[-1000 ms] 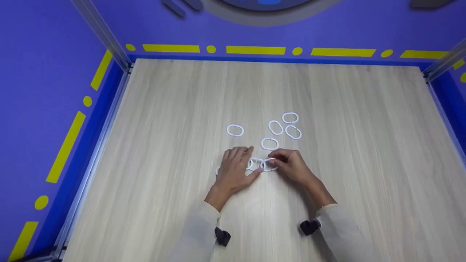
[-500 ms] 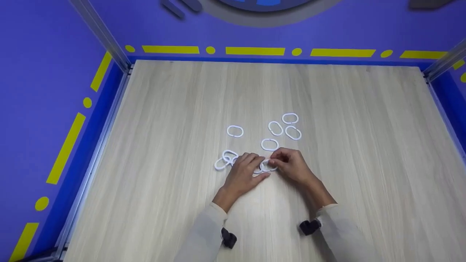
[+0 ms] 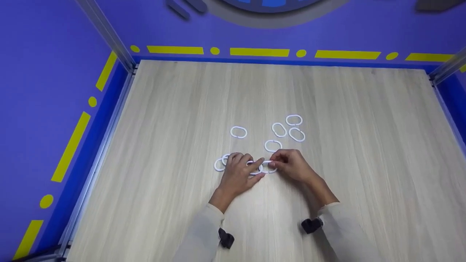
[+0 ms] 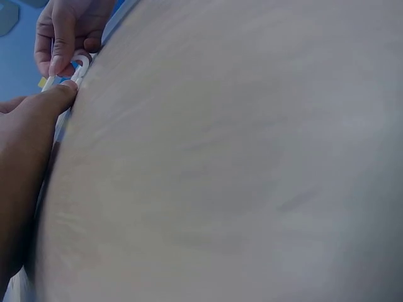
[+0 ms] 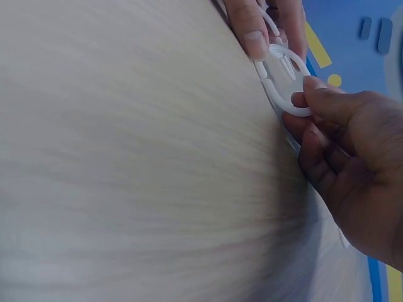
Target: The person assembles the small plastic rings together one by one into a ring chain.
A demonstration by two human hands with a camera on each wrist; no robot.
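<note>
Thumb and fingers of my right hand (image 3: pixel 293 165) pinch the right end of a white oval link (image 3: pixel 268 171). In the right wrist view, a narrow split shows in the rim of this link (image 5: pixel 267 85). It hooks through a neighbouring white link (image 3: pixel 255 174), which my left hand (image 3: pixel 236 174) holds between thumb and fingers. More joined links (image 3: pixel 219 165) stick out past the left hand's far side. That hand covers the middle of the chain. In the left wrist view, the left thumb (image 4: pixel 63 94) lies against a white link (image 4: pixel 82 66).
Several loose white links lie beyond the hands: one link (image 3: pixel 239 132) on the left, one link (image 3: pixel 273 146) just above the right fingers, and a cluster (image 3: pixel 279 130) farther right. Blue panels (image 3: pixel 255 36) with yellow marks border the wooden table (image 3: pixel 174 109).
The left hand shifted right along the chain, uncovering the leftmost links, then moved back slightly left, covering part of them again. The right hand keeps its pinch on the end link.
</note>
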